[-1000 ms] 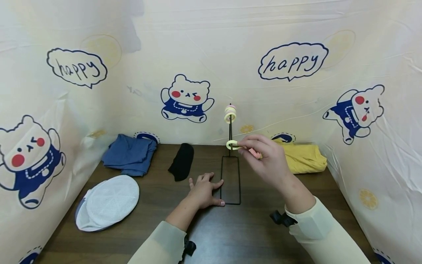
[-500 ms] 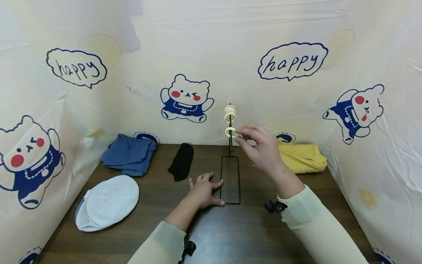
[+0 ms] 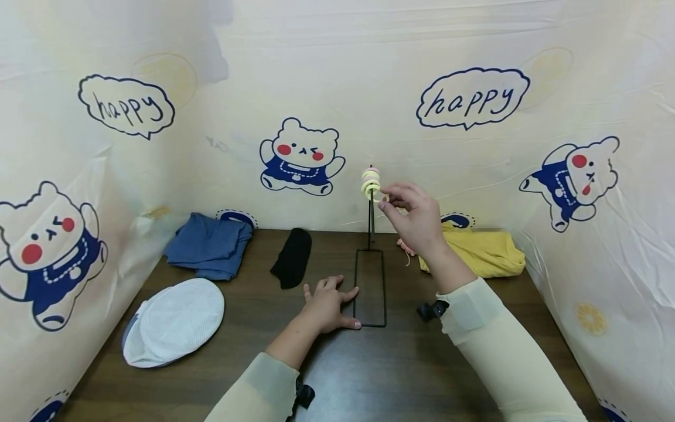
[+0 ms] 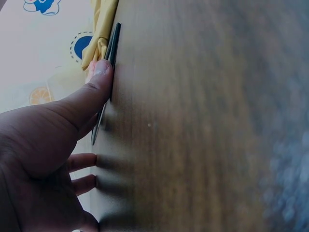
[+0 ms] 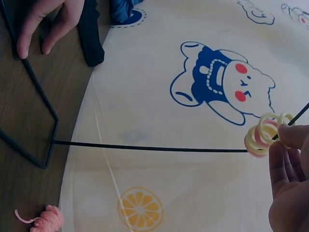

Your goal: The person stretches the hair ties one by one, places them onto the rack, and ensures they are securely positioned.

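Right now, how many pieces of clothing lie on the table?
4: a folded blue garment at the back left, a black sock beside it, a white mesh cap front left, and a yellow garment back right.

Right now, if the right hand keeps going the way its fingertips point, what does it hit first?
The right hand points left at the stack of rings on the stand's rod. It would meet the rings first, then probably the bear-print backdrop; depth unclear.
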Available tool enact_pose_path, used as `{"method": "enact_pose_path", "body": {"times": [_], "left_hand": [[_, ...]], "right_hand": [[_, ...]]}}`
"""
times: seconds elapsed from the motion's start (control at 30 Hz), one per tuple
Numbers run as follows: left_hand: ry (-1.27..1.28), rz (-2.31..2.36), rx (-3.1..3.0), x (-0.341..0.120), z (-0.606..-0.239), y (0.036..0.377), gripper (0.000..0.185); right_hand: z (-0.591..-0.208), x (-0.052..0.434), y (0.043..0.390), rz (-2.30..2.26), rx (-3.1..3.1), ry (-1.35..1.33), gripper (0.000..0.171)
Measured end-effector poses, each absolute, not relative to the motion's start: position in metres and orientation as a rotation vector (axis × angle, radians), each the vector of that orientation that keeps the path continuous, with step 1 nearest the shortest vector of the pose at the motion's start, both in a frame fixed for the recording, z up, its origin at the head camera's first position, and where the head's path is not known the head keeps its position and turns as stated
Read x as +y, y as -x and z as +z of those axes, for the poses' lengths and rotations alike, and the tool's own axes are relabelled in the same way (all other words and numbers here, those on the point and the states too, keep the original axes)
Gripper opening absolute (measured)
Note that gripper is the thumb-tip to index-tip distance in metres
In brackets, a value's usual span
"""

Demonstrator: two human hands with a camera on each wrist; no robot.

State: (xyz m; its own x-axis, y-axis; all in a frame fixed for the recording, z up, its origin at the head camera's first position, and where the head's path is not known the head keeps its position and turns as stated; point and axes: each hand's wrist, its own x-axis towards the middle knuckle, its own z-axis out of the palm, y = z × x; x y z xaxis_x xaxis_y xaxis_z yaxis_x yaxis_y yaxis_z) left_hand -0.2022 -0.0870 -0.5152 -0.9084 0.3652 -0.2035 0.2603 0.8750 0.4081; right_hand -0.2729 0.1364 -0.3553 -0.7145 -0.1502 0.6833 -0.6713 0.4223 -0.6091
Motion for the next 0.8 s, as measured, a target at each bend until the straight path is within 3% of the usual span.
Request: {"method": "enact_pose_path", "body": {"times": [0.4, 0.8], "left_hand": [[-0.478, 0.546, 2.771, -0.085, -0.518, 0.205, 0.088], [-0.505, 0.512, 2.771, -0.089, -0.512, 0.201, 0.085]], "right_hand": [[-0.357, 0.138, 0.280, 1.331, -2.161, -0.631, 0.021], [-0.381, 0.174, 0.240, 1.152, -2.220, -0.659, 0.021]]}}
